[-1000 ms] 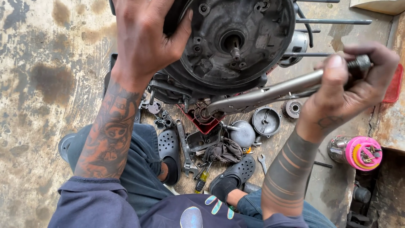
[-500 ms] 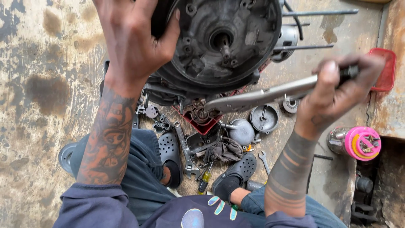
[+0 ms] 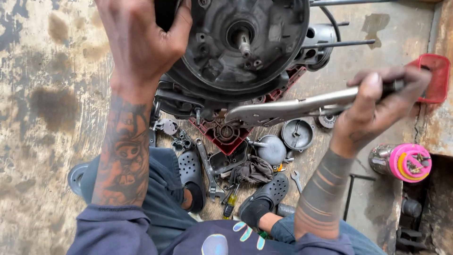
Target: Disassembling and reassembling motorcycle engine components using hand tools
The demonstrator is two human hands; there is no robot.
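Note:
A dark, greasy round engine casing with a short shaft at its centre fills the top middle. My left hand grips its left rim. My right hand is closed on the handles of silver locking pliers, whose jaws point left, just below the casing's lower edge. Whether the jaws touch the casing I cannot tell. Both forearms are tattooed, and my feet in dark clogs rest below the casing.
Loose parts lie on the stained concrete floor: round metal covers, a spanner, a screwdriver, a dark rag, a red tray. A pink-capped can of small tools stands right; a red container sits behind it.
The casing and both hands have shifted up and right in view. The pliers' jaws sit slightly lower against the casing's underside than before.

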